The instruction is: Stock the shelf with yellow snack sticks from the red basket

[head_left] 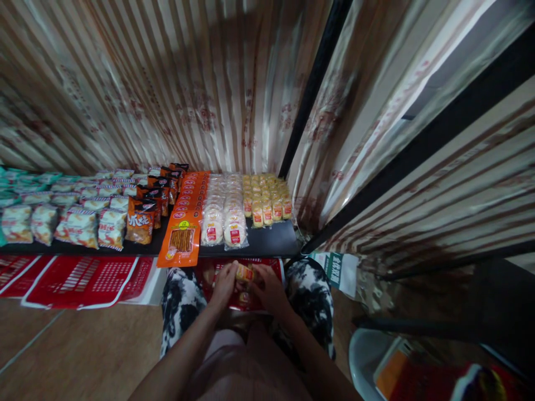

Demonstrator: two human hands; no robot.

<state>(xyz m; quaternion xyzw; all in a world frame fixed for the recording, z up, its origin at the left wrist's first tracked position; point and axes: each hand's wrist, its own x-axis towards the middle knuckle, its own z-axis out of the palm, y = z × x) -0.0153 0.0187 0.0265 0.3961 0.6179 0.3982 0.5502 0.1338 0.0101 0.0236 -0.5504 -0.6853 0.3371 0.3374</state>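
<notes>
Between my knees, both hands hold a small yellow wrapped snack packet with a red label. My left hand is closed on its left side, and my right hand pinches it from the right. Under them a red basket shows, with a few similar packets inside, partly hidden by my hands. Just beyond, rows of the same yellow packets stand at the right end of a dark shelf. Beside those are two rows of round white snack packs with red labels.
Leftward along the shelf are a long orange snack bag, orange-and-black bags and many white bags. Red baskets sit below. A dark metal post rises behind, before striped plastic sheeting. A white tub stands lower right.
</notes>
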